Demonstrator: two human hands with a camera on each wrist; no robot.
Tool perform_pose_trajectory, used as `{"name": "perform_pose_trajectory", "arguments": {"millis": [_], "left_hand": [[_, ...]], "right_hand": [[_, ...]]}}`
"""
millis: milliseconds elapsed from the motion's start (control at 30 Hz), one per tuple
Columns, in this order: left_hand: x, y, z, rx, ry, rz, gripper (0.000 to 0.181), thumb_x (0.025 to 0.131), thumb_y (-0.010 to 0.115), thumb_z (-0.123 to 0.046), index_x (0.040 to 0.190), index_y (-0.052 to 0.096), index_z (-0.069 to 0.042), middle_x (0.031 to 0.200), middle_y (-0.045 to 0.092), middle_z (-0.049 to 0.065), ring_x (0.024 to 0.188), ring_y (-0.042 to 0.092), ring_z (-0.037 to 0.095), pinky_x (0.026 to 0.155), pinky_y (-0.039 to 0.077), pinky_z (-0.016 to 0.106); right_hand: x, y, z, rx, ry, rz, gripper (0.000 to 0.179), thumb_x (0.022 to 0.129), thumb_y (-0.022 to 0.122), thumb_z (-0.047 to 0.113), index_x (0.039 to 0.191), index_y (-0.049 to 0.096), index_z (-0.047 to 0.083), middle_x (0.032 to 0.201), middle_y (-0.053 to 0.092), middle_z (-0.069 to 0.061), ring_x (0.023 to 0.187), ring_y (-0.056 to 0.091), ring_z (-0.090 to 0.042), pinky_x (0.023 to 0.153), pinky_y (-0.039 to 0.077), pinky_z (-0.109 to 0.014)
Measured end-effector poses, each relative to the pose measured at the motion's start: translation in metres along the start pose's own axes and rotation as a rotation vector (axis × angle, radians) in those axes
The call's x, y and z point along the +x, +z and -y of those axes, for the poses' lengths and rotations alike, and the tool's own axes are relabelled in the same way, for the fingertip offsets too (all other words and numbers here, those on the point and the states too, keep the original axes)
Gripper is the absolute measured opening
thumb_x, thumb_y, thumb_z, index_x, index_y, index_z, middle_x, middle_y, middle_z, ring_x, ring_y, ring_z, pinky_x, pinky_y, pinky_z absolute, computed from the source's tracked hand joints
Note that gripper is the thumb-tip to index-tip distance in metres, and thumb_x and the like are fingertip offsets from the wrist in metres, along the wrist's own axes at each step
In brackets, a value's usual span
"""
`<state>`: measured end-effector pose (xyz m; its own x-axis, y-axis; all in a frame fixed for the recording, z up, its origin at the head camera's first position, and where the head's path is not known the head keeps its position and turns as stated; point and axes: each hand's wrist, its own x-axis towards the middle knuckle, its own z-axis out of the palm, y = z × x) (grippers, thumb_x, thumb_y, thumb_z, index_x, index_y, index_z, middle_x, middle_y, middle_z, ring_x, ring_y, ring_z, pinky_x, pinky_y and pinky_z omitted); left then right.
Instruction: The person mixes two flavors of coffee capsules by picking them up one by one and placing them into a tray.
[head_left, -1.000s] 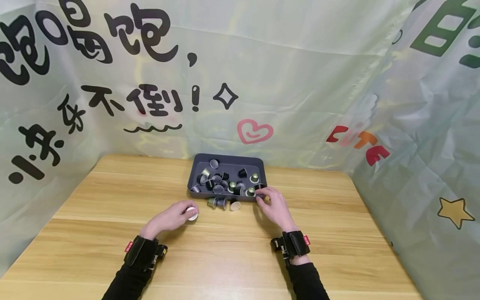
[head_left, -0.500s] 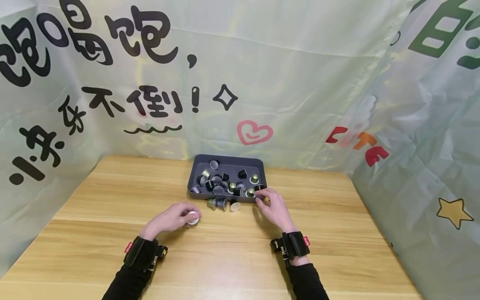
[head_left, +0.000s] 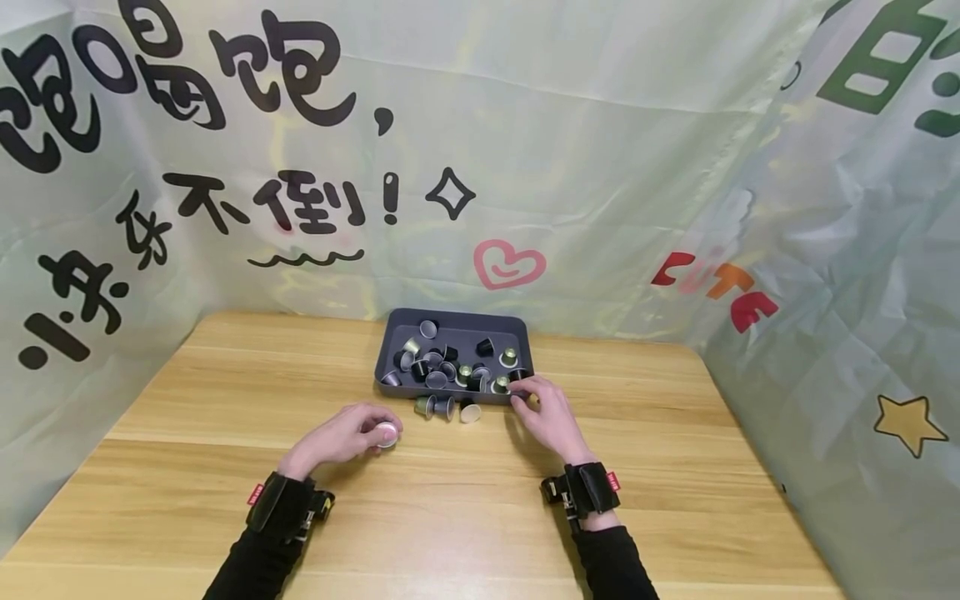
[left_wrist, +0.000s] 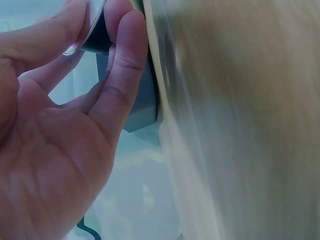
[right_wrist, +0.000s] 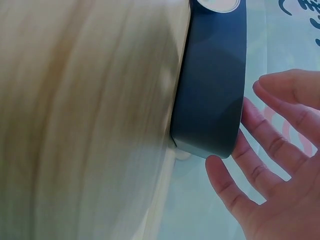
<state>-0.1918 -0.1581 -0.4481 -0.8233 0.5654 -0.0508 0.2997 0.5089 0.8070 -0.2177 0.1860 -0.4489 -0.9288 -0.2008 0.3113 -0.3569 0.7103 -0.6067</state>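
Observation:
My left hand [head_left: 347, 433] pinches a coffee capsule [left_wrist: 99, 36] between thumb and fingers, just over the table, left of the tray's front. The capsule has a dark body, and its pale round lid faces me. At the dark grey tray's [head_left: 472, 331] front right corner is my right hand [head_left: 553, 417], fingers spread and relaxed, with fingertips right at the rim and nothing held. Several capsules lie jumbled in the tray, among them a green capsule [head_left: 508, 357] lid down and a black capsule [head_left: 485, 347].
Lying in a row against the tray's front wall are a green capsule [head_left: 423, 406], a grey-purple capsule [head_left: 443, 407] and a capsule with a cream lid [head_left: 470, 413]. The wooden table [head_left: 450, 517] ends at a printed cloth backdrop [head_left: 600, 208] behind and at the sides.
My left hand has shifted slightly right with the capsule, whose lid has turned a little. The right hand has stayed at the tray's corner.

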Motion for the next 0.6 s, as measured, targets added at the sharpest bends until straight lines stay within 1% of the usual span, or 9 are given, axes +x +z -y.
{"name": "perform_pose_trajectory", "arguments": {"millis": [167,367,600], "left_hand": [[-0.0003,-0.0008,0.0006,-0.005,-0.009,-0.009,0.020,0.098,0.061,-0.012,0.113,0.068,0.000,0.096,0.071,0.010,0.078,0.065,0.014,0.069,0.056,0.022],[0.0004,-0.0013,0.0006,-0.021,-0.006,-0.022,0.019,0.097,0.062,-0.010,0.112,0.068,0.000,0.097,0.070,0.011,0.077,0.065,0.014,0.067,0.057,0.024],[0.0002,-0.0022,-0.0011,-0.015,-0.006,-0.035,0.021,0.097,0.062,-0.009,0.114,0.068,0.001,0.097,0.071,0.012,0.077,0.065,0.013,0.067,0.058,0.026]], "right_hand": [[0.0000,-0.0007,0.0002,0.012,-0.002,0.004,0.023,0.091,0.069,0.008,0.113,0.074,0.007,0.113,0.072,-0.012,0.105,0.066,-0.030,0.092,0.054,-0.050],[0.0000,-0.0015,0.0011,0.022,0.001,0.008,0.023,0.091,0.069,0.009,0.114,0.074,0.006,0.114,0.072,-0.012,0.107,0.066,-0.031,0.094,0.054,-0.051],[0.0003,-0.0020,0.0018,0.044,-0.006,0.002,0.023,0.091,0.069,0.008,0.113,0.074,0.005,0.113,0.072,-0.013,0.106,0.066,-0.031,0.097,0.054,-0.054]]}}
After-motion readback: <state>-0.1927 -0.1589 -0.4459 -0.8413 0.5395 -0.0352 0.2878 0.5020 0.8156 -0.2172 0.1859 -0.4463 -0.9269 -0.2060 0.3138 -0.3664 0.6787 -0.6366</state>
